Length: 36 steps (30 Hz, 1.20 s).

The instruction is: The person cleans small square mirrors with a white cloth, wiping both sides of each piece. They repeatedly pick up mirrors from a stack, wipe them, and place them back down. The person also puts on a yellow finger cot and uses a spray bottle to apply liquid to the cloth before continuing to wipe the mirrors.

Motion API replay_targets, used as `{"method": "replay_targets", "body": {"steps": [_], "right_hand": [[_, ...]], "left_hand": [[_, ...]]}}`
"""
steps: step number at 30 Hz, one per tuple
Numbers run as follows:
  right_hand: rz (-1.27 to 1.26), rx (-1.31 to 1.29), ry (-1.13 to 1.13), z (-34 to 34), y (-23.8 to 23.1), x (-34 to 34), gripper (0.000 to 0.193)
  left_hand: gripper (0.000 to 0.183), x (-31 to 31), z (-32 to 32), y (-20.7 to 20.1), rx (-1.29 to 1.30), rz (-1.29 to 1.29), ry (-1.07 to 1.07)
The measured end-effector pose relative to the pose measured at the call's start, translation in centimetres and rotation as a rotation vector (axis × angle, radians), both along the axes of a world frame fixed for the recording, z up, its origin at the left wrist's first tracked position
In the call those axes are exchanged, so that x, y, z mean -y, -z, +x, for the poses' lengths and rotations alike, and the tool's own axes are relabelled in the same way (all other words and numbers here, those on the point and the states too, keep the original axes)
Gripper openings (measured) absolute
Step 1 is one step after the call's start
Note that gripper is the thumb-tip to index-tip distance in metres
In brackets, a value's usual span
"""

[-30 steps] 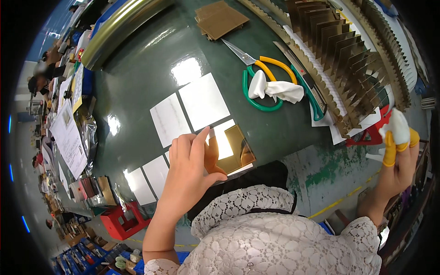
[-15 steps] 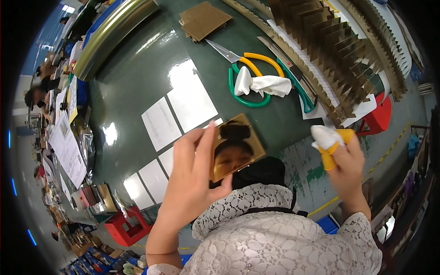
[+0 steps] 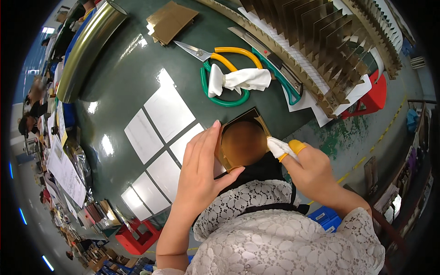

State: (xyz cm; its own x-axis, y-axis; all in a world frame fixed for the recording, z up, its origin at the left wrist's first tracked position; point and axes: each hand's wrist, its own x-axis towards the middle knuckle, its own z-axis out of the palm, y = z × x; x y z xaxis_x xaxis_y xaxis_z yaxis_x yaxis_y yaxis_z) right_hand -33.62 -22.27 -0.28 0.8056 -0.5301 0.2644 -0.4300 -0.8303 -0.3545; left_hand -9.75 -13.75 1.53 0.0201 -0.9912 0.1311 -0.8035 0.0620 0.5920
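Two hands work at one shiny gold-brown mirror plate [image 3: 245, 142], which looks held up by the near edge of the green table [image 3: 110, 85]. The left hand [image 3: 199, 167] has it by the side, thumb low and fingers high, open about as wide as the plate. The right hand [image 3: 311, 169], with yellow finger covers [image 3: 297, 146], pinches a small white cloth [image 3: 278, 147] tightly. How far along? I would say partway: the plate is in hand, and the cloth tip is at its right edge, seeming to touch it. The plate is not set down yet, and I cannot tell if its face is done. Many brown plates stand in a toothed rack [image 3: 316, 36], and a few more lie in a stack [image 3: 172, 22]. For moving, the nearest flat white panels [image 3: 169, 112] lie just past the left hand. The scissors [image 3: 202, 54], with a white cloth bundle [image 3: 247, 79] on their handles, lie beyond the plate. Green tabletop shows between them and the plate, and the floor shows past the right hand.
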Motion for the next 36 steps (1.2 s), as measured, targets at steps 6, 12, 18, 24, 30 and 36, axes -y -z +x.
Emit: {"method": "replay_targets", "body": {"steps": [6, 12, 18, 24, 30, 36], "right_hand": [[0.02, 0.039, -0.093, 1.9, 0.3, -1.9, 0.037], [-0.032, -0.066, 0.026, 1.0, -0.1, -0.1, 0.03], [-0.017, -0.074, -0.071, 0.9, -0.8, -0.4, 0.029], [-0.019, -0.096, -0.016, 1.8, -1.1, 1.2, 0.038], [0.023, -0.133, -0.107, 1.8, -1.8, 0.1, 0.035], [-0.038, -0.129, -0.033, 3.1, -1.5, 1.4, 0.033]], "left_hand": [[0.097, 0.1, -0.2, -0.3, 0.001, -0.001, -0.013], [0.101, 0.0, -0.2, -0.2, -0.064, -0.027, -0.042], [0.096, 0.2, 0.1, -0.9, -0.034, -0.006, -0.006], [0.094, 0.3, 0.3, -1.0, -0.045, -0.002, 0.003], [0.095, 0.3, 0.5, -0.8, -0.068, 0.004, 0.008], [0.102, 0.3, 0.5, -0.7, -0.065, 0.007, -0.009]]}}
